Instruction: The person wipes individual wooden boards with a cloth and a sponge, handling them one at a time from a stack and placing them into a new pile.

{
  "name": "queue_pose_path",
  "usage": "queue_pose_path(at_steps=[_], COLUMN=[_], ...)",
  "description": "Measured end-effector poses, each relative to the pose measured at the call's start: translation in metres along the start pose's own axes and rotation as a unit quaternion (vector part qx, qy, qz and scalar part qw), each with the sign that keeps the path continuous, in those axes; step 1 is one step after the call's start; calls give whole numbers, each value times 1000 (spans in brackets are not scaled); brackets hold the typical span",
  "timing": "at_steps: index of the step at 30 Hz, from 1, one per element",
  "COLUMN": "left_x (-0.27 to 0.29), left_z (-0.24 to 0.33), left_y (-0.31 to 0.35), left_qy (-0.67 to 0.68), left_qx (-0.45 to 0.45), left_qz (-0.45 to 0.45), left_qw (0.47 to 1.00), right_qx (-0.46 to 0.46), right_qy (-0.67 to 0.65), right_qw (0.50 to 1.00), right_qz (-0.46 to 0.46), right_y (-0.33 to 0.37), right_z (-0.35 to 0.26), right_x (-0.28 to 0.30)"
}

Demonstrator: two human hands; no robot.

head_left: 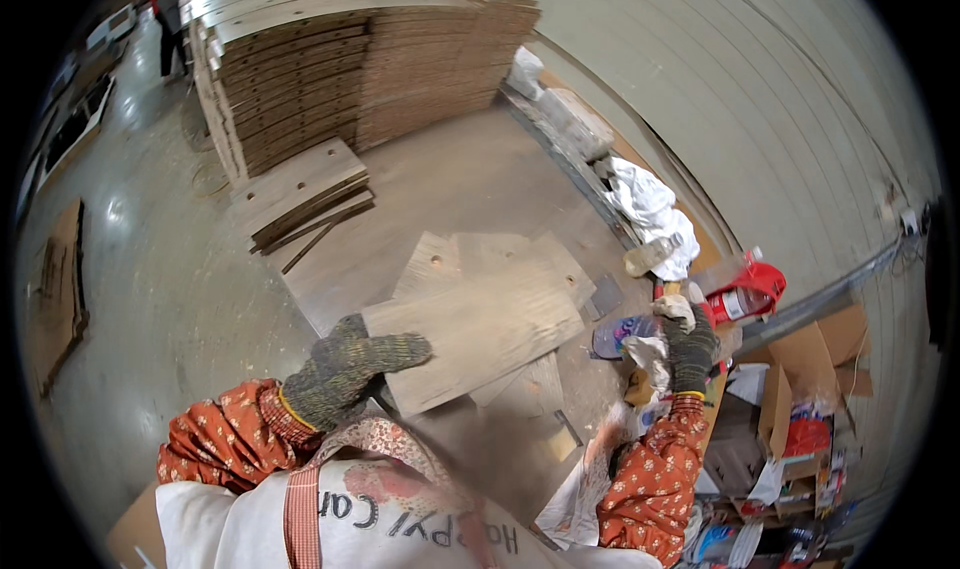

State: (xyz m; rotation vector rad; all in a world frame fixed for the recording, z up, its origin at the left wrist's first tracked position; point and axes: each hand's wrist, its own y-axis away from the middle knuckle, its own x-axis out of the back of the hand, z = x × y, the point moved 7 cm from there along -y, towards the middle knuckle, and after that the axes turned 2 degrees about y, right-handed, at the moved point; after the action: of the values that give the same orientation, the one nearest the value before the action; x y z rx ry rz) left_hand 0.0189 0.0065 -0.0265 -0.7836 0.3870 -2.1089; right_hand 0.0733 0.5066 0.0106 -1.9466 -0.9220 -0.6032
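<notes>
My left hand (350, 369), in a dark knitted glove, grips the left end of a flat light wooden board (480, 329). Its thumb lies on top of the board; the fingers underneath are hidden. Below that board, more pale wooden panels (432, 259) with small round holes lie overlapped on the work table (440, 189). At the table's right side, my right hand (690, 354), also gloved, is closed around a crumpled whitish rag (675, 312). Beside that hand lie a clear plastic bottle (622, 337) and another crumpled white piece (648, 354).
A tall stack of boards (370, 69) stands at the back, with several loose boards (305, 184) before it. White cloth (650, 204) and a red bag (760, 287) line the right edge. Cardboard boxes (775, 409) stand lower right. A person (168, 19) is far left.
</notes>
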Motion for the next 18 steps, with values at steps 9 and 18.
queue_pose_path(at_steps=[9, 18], left_x=[5, 9], left_z=[0, 29], left_y=[-3, -24], left_qy=[82, 73], left_qx=[76, 199], left_qz=[62, 19], left_qw=[992, 977], right_qx=[370, 352], right_qy=[-106, -83], right_qw=[918, 922], right_qz=[-92, -138], right_y=[-10, 21], right_z=[-301, -330], right_x=[-34, -97])
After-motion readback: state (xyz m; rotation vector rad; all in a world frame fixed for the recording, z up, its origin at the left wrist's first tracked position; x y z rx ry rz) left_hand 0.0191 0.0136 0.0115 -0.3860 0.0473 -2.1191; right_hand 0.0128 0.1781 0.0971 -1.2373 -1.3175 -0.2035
